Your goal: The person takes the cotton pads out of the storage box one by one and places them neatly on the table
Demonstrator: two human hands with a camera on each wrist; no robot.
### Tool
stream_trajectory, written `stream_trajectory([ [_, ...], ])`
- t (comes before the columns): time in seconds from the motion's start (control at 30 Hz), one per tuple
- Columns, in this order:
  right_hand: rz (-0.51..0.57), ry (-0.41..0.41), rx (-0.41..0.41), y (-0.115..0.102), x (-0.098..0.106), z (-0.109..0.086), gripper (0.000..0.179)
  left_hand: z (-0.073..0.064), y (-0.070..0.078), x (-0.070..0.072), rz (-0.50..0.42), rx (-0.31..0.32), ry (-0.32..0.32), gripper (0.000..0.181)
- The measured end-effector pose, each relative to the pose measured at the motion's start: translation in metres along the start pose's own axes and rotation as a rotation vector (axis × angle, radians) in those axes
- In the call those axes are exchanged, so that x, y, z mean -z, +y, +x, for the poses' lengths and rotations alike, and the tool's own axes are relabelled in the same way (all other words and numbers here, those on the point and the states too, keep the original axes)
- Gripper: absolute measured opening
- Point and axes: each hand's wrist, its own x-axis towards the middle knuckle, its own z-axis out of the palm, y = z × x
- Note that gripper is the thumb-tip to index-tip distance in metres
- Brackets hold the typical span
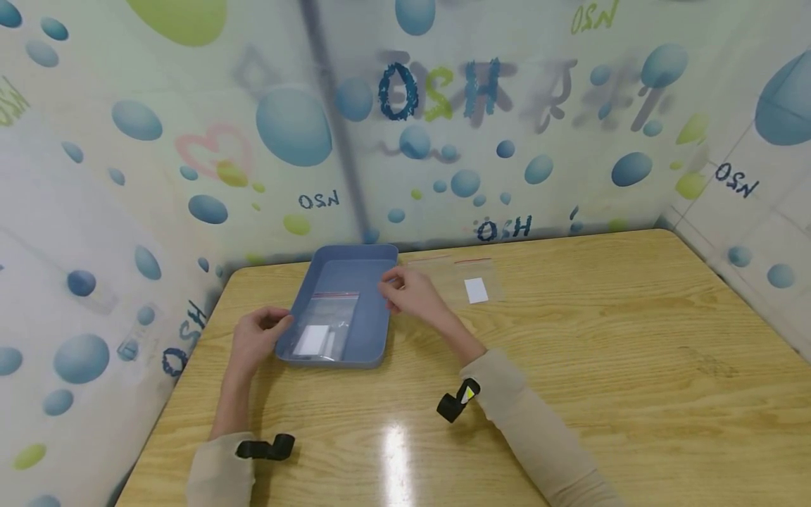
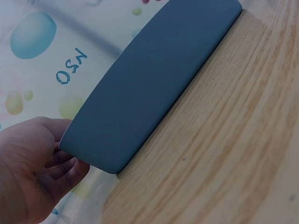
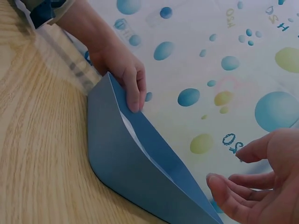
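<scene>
My left hand [image 1: 253,338] grips the left rim of a blue rectangular tray [image 1: 367,331], its thumb over the edge and its fingers on the outer side, as the right wrist view shows. Inside the tray, toward its near left corner, lies a clear zip bag [image 1: 342,317] with a red-striped top and a white card. Just at the tray's right rim hovers my right hand [image 1: 415,292]. Its fingers are loosely bent and hold nothing; the right wrist view shows a gap between thumb and fingers [image 3: 238,205].
To the right of the tray, two more clear zip bags lie flat on the wooden table [image 1: 570,338]; a white card [image 1: 476,290] shows in the right one. A wall sheet [image 1: 545,141] with bubble prints stands behind the table and at its sides.
</scene>
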Motion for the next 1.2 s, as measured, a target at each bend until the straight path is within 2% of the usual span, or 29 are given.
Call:
stream_trajectory([
  [0.23, 0.019, -0.024, -0.02, 0.002, -0.015, 0.004, 0.034, 0.0, 0.0, 0.0, 0.001, 0.005, 0.006, 0.026],
  [0.5, -0.037, -0.037, -0.028, 0.005, -0.031, 0.008, 0.032, -0.001, 0.001, 0.0, -0.015, 0.0, 0.005, 0.027],
  [0.8, -0.127, 0.02, -0.042, 0.003, -0.046, 0.013, 0.03, -0.001, 0.001, 0.001, -0.023, -0.006, 0.006, 0.027],
  [1.2, -0.22, 0.069, -0.115, 0.002, -0.068, 0.016, 0.043, 0.001, 0.0, 0.0, -0.025, -0.012, 0.015, 0.025],
])
